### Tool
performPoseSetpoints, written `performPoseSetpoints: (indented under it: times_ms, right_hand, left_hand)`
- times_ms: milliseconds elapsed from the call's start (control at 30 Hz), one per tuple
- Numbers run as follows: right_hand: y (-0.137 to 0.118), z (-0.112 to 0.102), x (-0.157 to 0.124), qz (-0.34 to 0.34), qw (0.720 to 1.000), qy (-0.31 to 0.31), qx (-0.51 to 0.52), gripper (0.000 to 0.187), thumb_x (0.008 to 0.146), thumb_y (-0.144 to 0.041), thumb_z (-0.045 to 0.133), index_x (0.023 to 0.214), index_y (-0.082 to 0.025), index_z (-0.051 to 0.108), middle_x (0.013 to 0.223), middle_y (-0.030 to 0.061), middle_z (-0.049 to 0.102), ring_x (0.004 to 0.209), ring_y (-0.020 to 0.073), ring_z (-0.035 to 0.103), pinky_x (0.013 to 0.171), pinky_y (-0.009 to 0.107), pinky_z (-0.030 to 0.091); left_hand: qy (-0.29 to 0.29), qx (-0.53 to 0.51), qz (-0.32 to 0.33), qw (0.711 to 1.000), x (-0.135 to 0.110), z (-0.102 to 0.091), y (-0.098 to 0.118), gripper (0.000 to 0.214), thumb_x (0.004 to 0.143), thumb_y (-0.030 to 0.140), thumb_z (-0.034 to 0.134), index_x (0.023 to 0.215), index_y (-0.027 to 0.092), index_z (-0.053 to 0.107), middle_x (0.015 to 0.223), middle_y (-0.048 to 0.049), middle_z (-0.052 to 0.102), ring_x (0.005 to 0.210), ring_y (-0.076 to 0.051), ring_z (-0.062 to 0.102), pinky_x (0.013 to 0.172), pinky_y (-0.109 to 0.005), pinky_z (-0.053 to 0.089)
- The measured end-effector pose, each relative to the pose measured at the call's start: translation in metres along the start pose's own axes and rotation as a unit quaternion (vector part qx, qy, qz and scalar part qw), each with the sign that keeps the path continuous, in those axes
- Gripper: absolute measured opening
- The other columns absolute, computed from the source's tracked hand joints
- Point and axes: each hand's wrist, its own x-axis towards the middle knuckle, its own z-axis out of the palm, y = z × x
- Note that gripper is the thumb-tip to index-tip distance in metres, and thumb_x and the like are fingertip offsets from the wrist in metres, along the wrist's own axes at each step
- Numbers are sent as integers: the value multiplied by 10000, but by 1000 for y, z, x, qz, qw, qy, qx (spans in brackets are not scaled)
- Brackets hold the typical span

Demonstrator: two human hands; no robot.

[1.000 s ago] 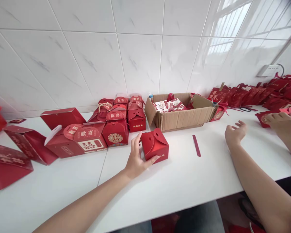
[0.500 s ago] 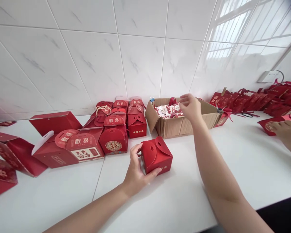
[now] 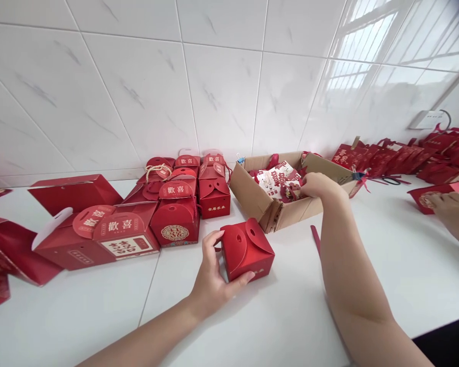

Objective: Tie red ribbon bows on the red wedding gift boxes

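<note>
My left hand [image 3: 216,275] grips the left side of a small red gift box [image 3: 248,250], thumb along its front and fingers behind. The gift box stands on the white table, its rounded top flaps with holes folded over one another. My right hand [image 3: 318,184] reaches over the near wall of an open cardboard box [image 3: 290,211]. Its fingers are bent together among red and white printed cards [image 3: 277,178] and small red pieces inside. What those fingers pinch, if anything, is hidden.
Red gift boxes [image 3: 176,224] stand grouped at the left by the tiled wall. A red ribbon [image 3: 315,238] lies beside my right forearm. Far right, another person's hand [image 3: 453,211] touches a red packet [image 3: 421,199]; red bags [image 3: 390,158] line the wall.
My right hand has gone down into the cardboard box, which has turned, its near left corner now closer to me. My left hand keeps its hold on the gift box.
</note>
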Motion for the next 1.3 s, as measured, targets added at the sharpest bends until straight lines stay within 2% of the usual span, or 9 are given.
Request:
performPoseSetpoints:
  times_ms: [233, 467, 633, 767, 867, 933, 1067, 1200, 1300]
  right_hand:
    - [19, -7, -1, 70, 986, -131, -72, 73, 697, -197, 562, 656, -190, 622, 712, 105, 619, 716, 269, 600, 657, 395, 441]
    - [22, -4, -3, 74, 979, -174, -77, 68, 649, -135, 560, 659, -191, 597, 664, 80, 606, 633, 231, 565, 616, 369, 436]
    - [16, -8, -6, 75, 981, -174, -33, 76, 682, -135, 514, 625, -179, 536, 557, 50, 545, 512, 176, 504, 522, 308, 400]
    - [14, -10, -9, 60, 986, -153, 25, 124, 760, -188, 452, 677, -175, 542, 568, 36, 545, 471, 141, 473, 493, 278, 382]
    - [12, -10, -7, 39, 992, -116, 42, 141, 757, -186, 463, 713, -158, 594, 639, 54, 586, 528, 150, 501, 512, 274, 373]
    - [10, -9, -6, 23, 994, -89, 56, 180, 725, -163, 501, 836, -151, 642, 745, 63, 634, 613, 163, 550, 553, 266, 393]
    - [7, -11, -6, -13, 993, -70, 96, 503, 644, -96, 576, 1141, -170, 599, 930, 59, 671, 769, 180, 608, 641, 244, 439]
    - [5, -15, -11, -40, 985, -77, 151, 575, 625, -68, 607, 1191, -164, 580, 966, 65, 675, 777, 171, 621, 665, 239, 467]
    - [4, -16, -13, -34, 966, -42, 251, 523, 653, -111, 650, 1172, -142, 597, 926, 68, 677, 766, 152, 616, 678, 238, 479]
  left_hand:
    - [-5, 2, -8, 1000, 0, 0, 1, 763, 698, 350, 728, 1264, 289, 220, 1282, -127, 389, 1016, -241, 540, 845, -442, 489]
    - [1, 13, -8, 1000, 1, 0, -4, 799, 677, 340, 750, 1283, 296, 231, 1314, -131, 358, 1127, -284, 486, 867, -442, 483]
    - [-1, 32, 0, 1000, 0, -1, -6, 790, 674, 323, 753, 1280, 294, 246, 1293, -118, 368, 1120, -281, 483, 881, -452, 466]
    - [-1, 37, 1, 999, 0, -1, -5, 773, 690, 338, 739, 1280, 290, 242, 1292, -121, 364, 1116, -277, 476, 889, -458, 456]
    - [-3, 36, 0, 999, 0, -1, -4, 771, 691, 342, 737, 1278, 284, 241, 1290, -125, 367, 1105, -273, 477, 895, -465, 450]
    - [-4, 36, 4, 999, 1, -1, -3, 775, 688, 337, 738, 1279, 282, 241, 1290, -124, 365, 1101, -270, 477, 898, -468, 447]
    - [-3, 37, 11, 999, 1, -1, -4, 780, 687, 338, 739, 1283, 285, 238, 1295, -122, 354, 1108, -270, 472, 899, -465, 447]
    - [-3, 34, 4, 999, 0, -1, -4, 773, 689, 341, 737, 1280, 285, 241, 1293, -123, 357, 1111, -270, 474, 896, -457, 453]
    - [-6, 32, -1, 999, 0, -1, -4, 772, 688, 341, 738, 1277, 285, 243, 1292, -124, 362, 1108, -269, 479, 897, -457, 456]
